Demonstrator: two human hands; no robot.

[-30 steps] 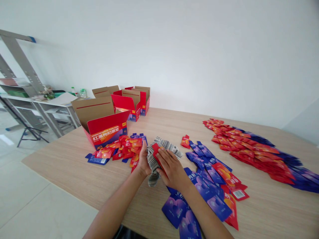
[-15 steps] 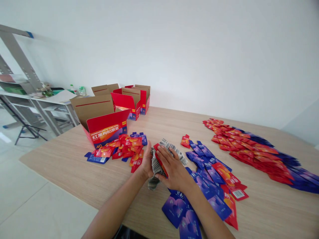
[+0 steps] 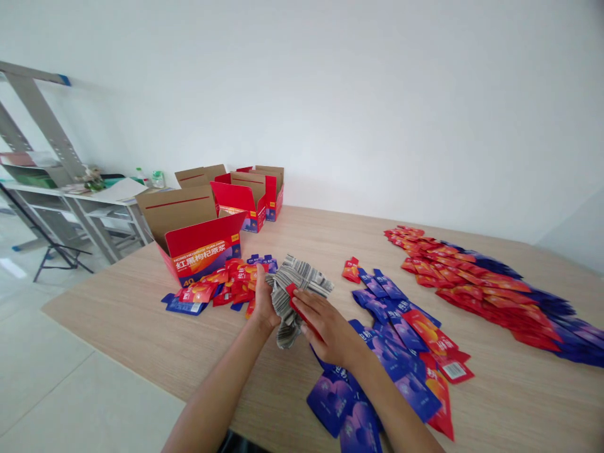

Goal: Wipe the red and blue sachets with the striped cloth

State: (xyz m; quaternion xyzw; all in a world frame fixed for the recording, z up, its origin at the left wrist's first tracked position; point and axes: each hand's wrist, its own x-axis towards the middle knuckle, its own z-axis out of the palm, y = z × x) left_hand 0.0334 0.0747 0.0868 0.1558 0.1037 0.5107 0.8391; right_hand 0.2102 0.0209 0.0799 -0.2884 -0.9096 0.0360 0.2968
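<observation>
A crumpled grey-and-white striped cloth (image 3: 298,274) rests in my left hand (image 3: 265,302), whose fingers are partly hidden behind it. My right hand (image 3: 328,327) holds a red pouch (image 3: 291,290) against the cloth, fingers laid along it; only the pouch's edges show. Just left of my left hand lies a pile of red pouches (image 3: 240,277) with some blue ones among them. Blue pouches (image 3: 389,346) and a few red ones (image 3: 431,332) are spread beside and beneath my right forearm.
An open red carton (image 3: 202,245) stands at the left of the wooden table (image 3: 325,229), with more open cartons (image 3: 240,194) behind it. Long rows of red and blue pouches (image 3: 481,286) lie at the right. A white wall rises behind the table.
The cloth has shifted slightly left and spread out, showing more of its surface. My right hand has slid down and away from my left palm, with the red pouch still in it.
</observation>
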